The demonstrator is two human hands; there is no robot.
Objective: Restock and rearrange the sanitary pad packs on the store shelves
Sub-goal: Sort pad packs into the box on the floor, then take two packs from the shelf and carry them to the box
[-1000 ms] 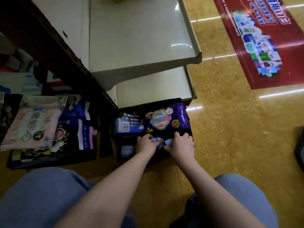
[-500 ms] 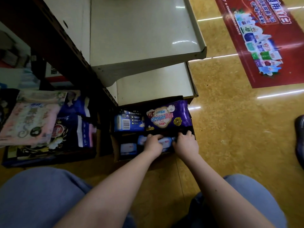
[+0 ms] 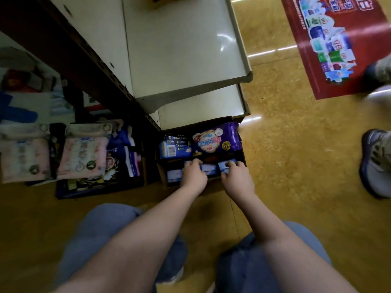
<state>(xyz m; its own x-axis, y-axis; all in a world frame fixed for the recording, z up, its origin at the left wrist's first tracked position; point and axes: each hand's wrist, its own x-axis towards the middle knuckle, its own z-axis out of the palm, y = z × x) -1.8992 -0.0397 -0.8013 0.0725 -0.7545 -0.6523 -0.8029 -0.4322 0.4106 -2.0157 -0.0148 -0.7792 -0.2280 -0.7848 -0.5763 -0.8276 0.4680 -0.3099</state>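
Observation:
An open cardboard box [image 3: 242, 154] sits on the floor under the lowest shelf. A purple pad pack [image 3: 215, 140] and a dark blue pad pack [image 3: 174, 145] lie across its far half. Several small blue-and-white pad packs [image 3: 208, 167] stand in its near half. My left hand [image 3: 193, 174] reaches into the box with its fingers curled over one small pack on the left. My right hand [image 3: 237, 177] grips another small pack [image 3: 223, 166] at the right end of the row. The hands are a little apart.
Two white metal shelves [image 3: 179, 49] stand bare above the box. Pink pad packs [image 3: 82, 151] and dark blue ones lie in a dark crate [image 3: 95, 190] to the left. Another person's shoes [image 3: 375, 163] stand on the floor at right, near a red floor mat [image 3: 338, 39].
My hands, close together over one pack a second ago, have spread apart along the row of small packs. Another person's shoes have come into view at right.

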